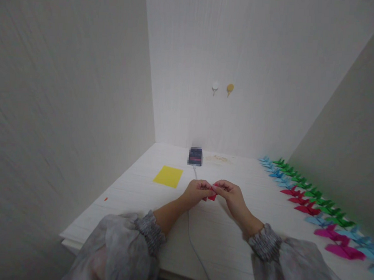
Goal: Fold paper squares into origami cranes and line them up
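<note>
A small piece of folded red paper [213,197] is pinched between my two hands above the middle of the white table. My left hand [199,191] has its fingers closed on the paper's left side. From the right, my right hand [230,190] grips the same paper between thumb and fingers. Much of the paper is hidden behind my fingers, so its full shape does not show. Left of my hands, a flat yellow paper square [168,176] lies on the table.
A phone-like device [195,156] stands near the back wall, its white cable [190,236] running under my left arm to the front edge. Rows of folded paper cranes [308,209] line the table's right side. An orange scrap [105,199] lies left. Two hooks [230,88] hang on the wall.
</note>
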Action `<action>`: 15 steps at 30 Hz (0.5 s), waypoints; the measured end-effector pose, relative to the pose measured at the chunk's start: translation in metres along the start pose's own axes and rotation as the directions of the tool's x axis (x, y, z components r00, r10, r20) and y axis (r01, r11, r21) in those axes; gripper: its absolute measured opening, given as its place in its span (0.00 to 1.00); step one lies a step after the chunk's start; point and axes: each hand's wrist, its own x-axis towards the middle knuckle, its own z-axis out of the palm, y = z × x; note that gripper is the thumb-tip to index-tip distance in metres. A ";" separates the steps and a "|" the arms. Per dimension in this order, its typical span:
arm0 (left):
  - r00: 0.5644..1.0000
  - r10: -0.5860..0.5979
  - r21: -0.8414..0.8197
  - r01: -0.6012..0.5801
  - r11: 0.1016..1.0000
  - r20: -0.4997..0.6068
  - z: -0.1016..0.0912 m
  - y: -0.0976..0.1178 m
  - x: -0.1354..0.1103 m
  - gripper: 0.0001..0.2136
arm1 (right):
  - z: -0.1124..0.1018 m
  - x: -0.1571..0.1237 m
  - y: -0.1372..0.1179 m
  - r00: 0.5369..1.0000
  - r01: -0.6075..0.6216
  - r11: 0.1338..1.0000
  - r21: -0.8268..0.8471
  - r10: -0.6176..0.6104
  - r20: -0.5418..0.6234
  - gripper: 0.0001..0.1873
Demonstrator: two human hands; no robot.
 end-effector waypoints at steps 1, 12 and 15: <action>1.000 -0.002 0.015 0.002 1.000 0.011 0.000 0.001 -0.001 0.08 | 0.000 0.000 0.000 1.000 -0.003 1.000 0.000 0.003 -0.003 0.11; 0.993 -0.025 0.087 0.015 0.996 0.111 -0.005 0.000 0.000 0.11 | -0.003 0.001 0.005 1.000 -0.020 1.000 -0.018 0.021 0.015 0.14; 0.993 -0.025 0.073 0.017 0.997 0.118 -0.006 0.002 -0.001 0.10 | -0.001 0.000 0.004 0.999 -0.023 0.999 -0.047 0.024 0.022 0.16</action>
